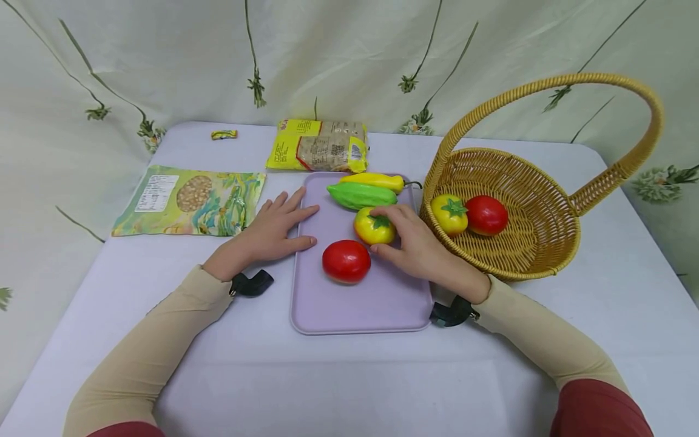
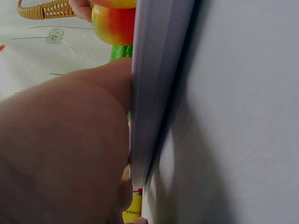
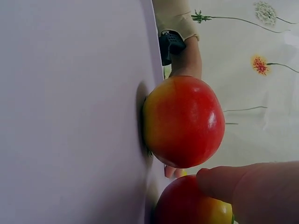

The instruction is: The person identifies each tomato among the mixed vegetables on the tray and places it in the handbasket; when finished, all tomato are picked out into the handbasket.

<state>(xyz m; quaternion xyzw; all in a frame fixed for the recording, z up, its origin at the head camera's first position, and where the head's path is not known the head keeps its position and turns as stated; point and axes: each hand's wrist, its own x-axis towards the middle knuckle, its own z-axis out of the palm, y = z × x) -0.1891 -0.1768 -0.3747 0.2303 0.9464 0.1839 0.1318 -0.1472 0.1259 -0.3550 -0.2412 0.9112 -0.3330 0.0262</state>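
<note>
A lilac tray (image 1: 360, 309) lies on the table. My left hand (image 1: 273, 227) rests at its left edge with fingers spread, the thumb and forefinger reaching over the rim (image 2: 159, 84). My right hand (image 1: 415, 243) holds a yellow tomato (image 1: 374, 226) with a green calyx, its fingers and thumb on opposite sides. In the right wrist view, the thumb (image 3: 224, 182) presses on this tomato's red lower part. A red tomato (image 1: 346, 261) sits in front of it on the tray, calyx hidden beneath. Behind are a green pepper (image 1: 361, 196) and a yellow pepper (image 1: 377, 180).
Right of the tray stands a wicker basket (image 1: 546, 237) with a tall handle, holding a yellow tomato (image 1: 449, 214) and a red tomato (image 1: 487, 215). A green printed packet (image 1: 218, 203) lies left, a yellow packet (image 1: 322, 145) behind the tray, and a small wrapped sweet (image 1: 224, 135) back left.
</note>
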